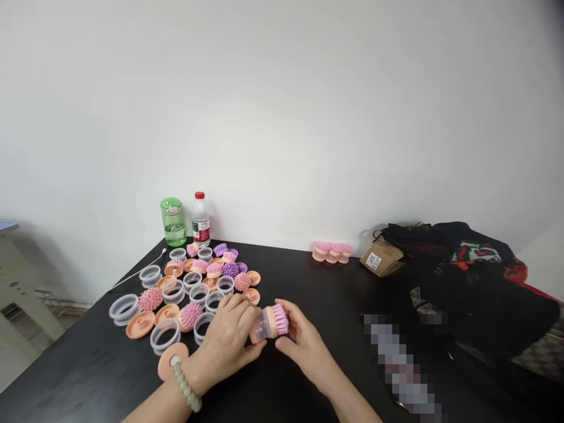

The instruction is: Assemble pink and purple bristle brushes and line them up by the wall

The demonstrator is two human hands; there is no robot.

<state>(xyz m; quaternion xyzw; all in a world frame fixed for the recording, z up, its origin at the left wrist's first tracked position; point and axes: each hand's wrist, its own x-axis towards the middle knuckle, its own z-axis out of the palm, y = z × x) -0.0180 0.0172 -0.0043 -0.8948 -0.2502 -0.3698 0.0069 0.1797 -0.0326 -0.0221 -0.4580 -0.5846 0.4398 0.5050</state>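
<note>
A brush [269, 323] with pink bristles, a clear middle ring and a peach base lies sideways between my hands over the black table. My left hand [228, 338], with a beaded bracelet on its wrist, is wrapped round the base end. At the bristle end, my right hand [304, 341] has its thumb and fingers apart around the bristles, and whether they touch is hard to tell. Left of my hands lie several clear rings [165, 336], peach discs [140, 324] and bristle heads [191, 316]. One peach disc [166, 361] is beside my left wrist.
Against the wall stand a green cup [173, 223], a red-capped bottle [201, 220] and three brushes [332, 252]. To the right are a brown paper package [381, 257], dark clothing [476, 294] and a blurred-out object [400, 370]. A white cable [132, 275] crosses the left edge.
</note>
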